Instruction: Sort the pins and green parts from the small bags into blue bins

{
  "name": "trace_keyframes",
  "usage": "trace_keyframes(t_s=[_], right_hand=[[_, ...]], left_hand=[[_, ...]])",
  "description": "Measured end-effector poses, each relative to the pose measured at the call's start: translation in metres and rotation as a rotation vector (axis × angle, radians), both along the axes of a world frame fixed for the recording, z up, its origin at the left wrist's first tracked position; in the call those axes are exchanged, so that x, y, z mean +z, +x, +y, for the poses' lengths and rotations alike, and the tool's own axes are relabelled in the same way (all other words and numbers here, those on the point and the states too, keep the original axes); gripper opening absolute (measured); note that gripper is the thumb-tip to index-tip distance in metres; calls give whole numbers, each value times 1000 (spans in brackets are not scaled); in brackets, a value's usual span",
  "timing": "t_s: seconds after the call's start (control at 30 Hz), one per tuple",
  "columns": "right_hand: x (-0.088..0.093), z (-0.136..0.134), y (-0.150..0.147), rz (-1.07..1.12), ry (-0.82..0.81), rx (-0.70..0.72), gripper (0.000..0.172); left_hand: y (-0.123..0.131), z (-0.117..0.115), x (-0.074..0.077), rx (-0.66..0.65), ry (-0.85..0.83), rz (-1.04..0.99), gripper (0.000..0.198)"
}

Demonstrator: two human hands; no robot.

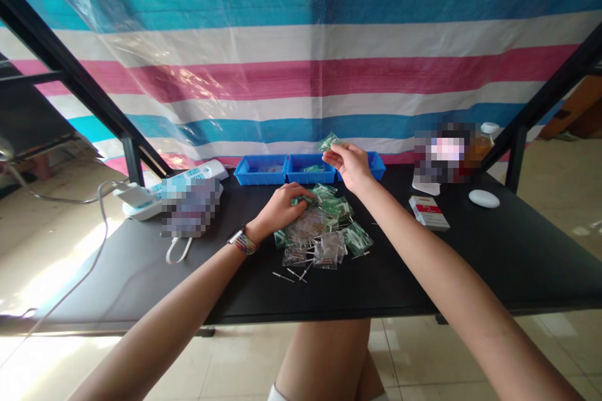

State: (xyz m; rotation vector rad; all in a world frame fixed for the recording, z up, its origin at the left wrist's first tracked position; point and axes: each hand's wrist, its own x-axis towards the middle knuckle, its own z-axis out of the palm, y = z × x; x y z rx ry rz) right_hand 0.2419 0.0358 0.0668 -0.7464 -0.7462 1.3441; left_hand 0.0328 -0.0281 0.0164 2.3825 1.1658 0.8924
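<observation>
Packet (328, 140) pinched by right hand (352, 167) near bench's back edge (399, 175); left hand (282, 205) on pile (308, 229), grip unclear; best lifted singly.

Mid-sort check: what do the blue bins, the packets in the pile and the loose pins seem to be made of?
Blue bins: probably moulded plastic with a slight sheen, judging by the even colour and smooth walls.
Packets: thin, glossy plastic film, some clear, some green-looking; they crinkle and catch light.
Loose pins: likely metal, silvery; which metal, I can't tell.
</observation>
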Motion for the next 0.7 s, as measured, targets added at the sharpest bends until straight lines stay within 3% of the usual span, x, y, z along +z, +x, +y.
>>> trace_keyframes(t_s=[0.23,0.37,0.47,0.57,0.63,0.7], right_hand=[[4,-1,2,-35,36,-22,25],[4,10,27,-150,30,-189,22],[-1,16,55,-491,-23,-294,16],[-4,17,74,-1040,5,-433,15],[-2,14,73,-1281,49,-552,7],[3,13,61,-1392,139,-516,9]], left_hand=[[0,0,-1,19,-5,-2,31],[0,1,-2,21,-23,5,30],[1,1,-2,27,-26,10,30],[1,1,-3,24,-20,8,30],[1,1,-3,22,-14,10,29],[1,1,-3,23,-11,13,28]])
